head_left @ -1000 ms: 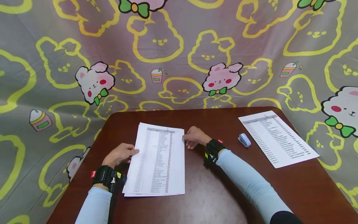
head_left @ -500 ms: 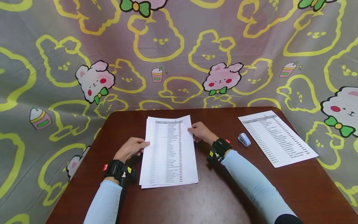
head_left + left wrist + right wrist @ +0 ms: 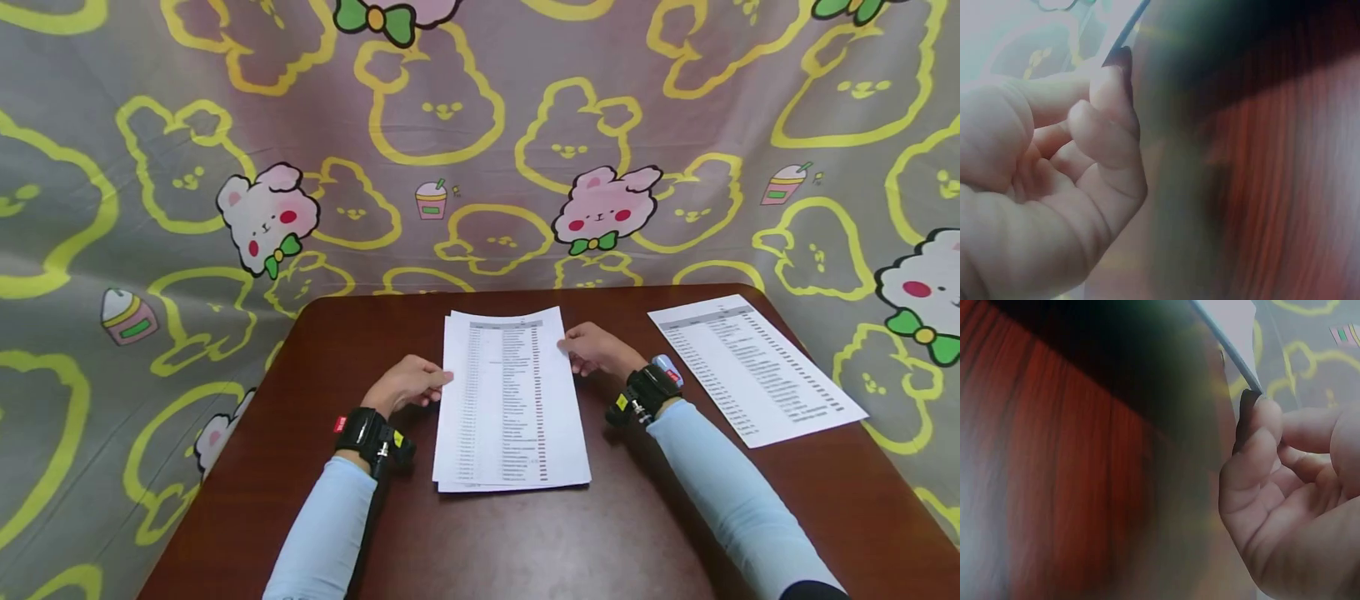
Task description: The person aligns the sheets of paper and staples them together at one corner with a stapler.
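Midway between the hands (image 3: 408,383) (image 3: 597,350) — pinched by both — are papers (image 3: 512,402).

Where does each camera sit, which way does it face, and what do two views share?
Head: on the head, facing forward and down at white printed paper sheets; left hand, right hand, light-blue fabric sleeves show.
Left wrist: worn there, facing that hand; fingers pinch the sheets' edge.
Right wrist: likewise, its fingers pinching the opposite edge.
Shared: both wrist views show the reddish-brown wood-grained table.
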`<state>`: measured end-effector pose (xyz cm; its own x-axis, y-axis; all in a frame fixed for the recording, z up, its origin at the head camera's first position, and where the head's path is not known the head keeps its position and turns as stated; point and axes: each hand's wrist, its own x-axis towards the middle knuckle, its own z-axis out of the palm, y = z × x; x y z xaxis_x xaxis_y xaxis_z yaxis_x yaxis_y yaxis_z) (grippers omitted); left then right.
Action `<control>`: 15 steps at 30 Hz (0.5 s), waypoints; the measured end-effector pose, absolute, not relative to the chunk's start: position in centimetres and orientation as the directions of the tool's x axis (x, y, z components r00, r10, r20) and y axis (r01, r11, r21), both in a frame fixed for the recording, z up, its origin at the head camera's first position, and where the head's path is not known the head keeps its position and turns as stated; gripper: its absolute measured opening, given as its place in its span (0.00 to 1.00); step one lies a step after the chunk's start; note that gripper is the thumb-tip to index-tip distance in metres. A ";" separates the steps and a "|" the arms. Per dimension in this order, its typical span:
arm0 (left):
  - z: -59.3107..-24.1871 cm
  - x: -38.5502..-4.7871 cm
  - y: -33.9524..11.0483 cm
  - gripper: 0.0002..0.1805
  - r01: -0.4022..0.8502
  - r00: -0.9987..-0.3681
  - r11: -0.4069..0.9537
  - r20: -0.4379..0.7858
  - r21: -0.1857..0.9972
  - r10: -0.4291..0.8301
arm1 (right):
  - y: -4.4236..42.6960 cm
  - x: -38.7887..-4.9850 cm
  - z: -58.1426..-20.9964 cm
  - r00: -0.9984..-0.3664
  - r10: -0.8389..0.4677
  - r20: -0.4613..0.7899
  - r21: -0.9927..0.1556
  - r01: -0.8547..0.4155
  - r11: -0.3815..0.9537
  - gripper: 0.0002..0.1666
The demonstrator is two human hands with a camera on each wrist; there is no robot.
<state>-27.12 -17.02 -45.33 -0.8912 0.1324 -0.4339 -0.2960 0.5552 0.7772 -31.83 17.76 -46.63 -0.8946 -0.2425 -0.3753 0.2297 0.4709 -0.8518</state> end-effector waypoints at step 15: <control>-46.4 -27.4 -12.5 0.16 -0.095 -0.879 0.719 -0.397 0.689 0.264 | 21.8 -30.9 -48.2 -0.895 -0.201 -0.399 -0.833 0.263 0.486 0.13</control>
<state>-27.41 -12.55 -46.43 -0.8792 0.2641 -0.3966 -0.0948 0.7187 0.6888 -30.86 21.82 -48.20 -0.8947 -0.2007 -0.3989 0.2625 0.4863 -0.8334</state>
